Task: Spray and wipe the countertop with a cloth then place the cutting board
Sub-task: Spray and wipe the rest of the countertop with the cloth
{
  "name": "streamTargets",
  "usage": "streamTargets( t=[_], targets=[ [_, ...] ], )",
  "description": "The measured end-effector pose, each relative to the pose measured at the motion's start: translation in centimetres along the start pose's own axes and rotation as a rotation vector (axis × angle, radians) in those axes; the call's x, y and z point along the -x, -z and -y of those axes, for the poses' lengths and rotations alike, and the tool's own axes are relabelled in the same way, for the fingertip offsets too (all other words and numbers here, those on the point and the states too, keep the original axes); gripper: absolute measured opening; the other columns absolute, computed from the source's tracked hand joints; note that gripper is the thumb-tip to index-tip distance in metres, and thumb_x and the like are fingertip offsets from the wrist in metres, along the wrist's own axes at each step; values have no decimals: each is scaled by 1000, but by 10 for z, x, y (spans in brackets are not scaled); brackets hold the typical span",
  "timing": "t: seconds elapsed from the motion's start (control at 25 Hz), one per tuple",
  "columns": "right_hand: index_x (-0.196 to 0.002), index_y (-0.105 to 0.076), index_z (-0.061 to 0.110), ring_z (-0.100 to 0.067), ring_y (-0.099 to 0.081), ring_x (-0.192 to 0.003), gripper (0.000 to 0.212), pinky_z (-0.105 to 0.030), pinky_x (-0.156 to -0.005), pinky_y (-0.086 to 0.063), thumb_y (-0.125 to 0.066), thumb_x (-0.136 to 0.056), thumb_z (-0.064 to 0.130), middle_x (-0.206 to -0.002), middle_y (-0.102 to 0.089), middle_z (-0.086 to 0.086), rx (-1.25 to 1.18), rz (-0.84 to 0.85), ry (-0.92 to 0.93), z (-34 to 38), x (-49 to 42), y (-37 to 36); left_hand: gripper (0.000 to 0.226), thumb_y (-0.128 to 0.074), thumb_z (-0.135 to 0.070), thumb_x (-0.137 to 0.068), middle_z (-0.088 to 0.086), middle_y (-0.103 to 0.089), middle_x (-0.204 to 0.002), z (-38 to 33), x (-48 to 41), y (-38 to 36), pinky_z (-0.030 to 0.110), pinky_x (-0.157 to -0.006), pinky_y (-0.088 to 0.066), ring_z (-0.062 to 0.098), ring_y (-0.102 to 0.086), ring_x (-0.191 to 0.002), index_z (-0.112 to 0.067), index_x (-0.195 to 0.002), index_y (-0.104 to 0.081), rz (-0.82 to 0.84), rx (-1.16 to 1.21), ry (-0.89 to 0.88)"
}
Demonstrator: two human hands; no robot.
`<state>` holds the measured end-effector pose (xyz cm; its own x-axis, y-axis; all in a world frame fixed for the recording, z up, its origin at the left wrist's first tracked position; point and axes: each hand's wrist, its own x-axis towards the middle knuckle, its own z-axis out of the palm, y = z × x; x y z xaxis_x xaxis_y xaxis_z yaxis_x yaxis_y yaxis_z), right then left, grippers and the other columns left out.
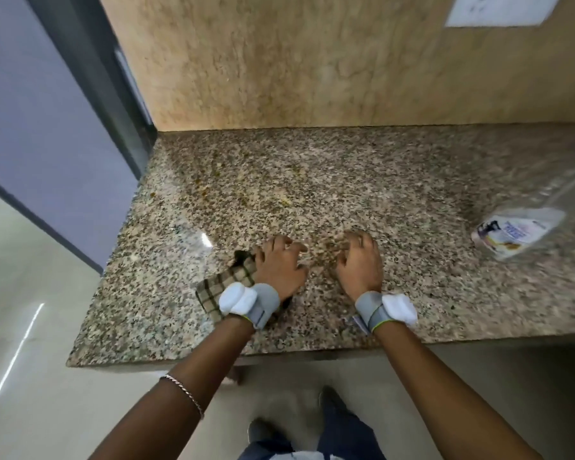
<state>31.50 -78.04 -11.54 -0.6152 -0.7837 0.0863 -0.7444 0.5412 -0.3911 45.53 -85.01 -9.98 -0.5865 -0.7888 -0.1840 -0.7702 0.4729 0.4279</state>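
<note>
My left hand (279, 267) lies on a beige checked cloth (226, 287) near the front of the speckled granite countertop (395, 194). Its fingers are bent and it holds the bunched cloth under the palm. Most of the cloth sticks out to the left of the wrist. My right hand (359, 263) hovers just to the right, fingers loosely curled, with nothing in it. A clear spray bottle (525, 227) with a white label stands tilted and blurred at the right edge. Yellowish stains (279, 197) mark the counter beyond my hands. No cutting board is in view.
A beige stone backsplash (312, 61) rises behind the counter, with a white plate (502, 9) on it at the top right. A grey door and dark frame (80, 111) bound the counter's left end. The pale floor (30, 327) lies below.
</note>
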Motion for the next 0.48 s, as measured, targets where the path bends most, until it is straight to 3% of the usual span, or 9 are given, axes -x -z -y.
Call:
streamTargets(
  t=[0.2,0.36,0.48],
  targets=[
    [-132,-40,1,-37,-38,-125,50,-45,-97,-42,-59,-86,9,-136,-38,-20,-133,-175,-218,-65,-13,41,36,-48,-18,-93,12,-39,-136,-87,-40,1,47,-106,-31,32,-28,-132,-19,-129,-50,73,250,-206],
    [-128,-37,-6,-42,-34,-122,57,-47,-96,-39,-66,-81,7,-132,-35,-26,-238,-490,-388,-125,-35,83,34,-47,-14,-95,12,-39,-139,-176,-62,-11,39,-101,-36,31,-33,-131,-20,-128,-51,183,327,-335],
    [-127,-38,-5,-42,-37,-115,64,-50,-95,-39,-71,-75,9,-126,-37,-25,-331,-680,-457,-166,-51,107,33,-47,-10,-94,11,-44,-137,-226,-73,-14,35,-98,-41,28,-42,-125,-18,-125,-54,160,362,-415]
  ],
)
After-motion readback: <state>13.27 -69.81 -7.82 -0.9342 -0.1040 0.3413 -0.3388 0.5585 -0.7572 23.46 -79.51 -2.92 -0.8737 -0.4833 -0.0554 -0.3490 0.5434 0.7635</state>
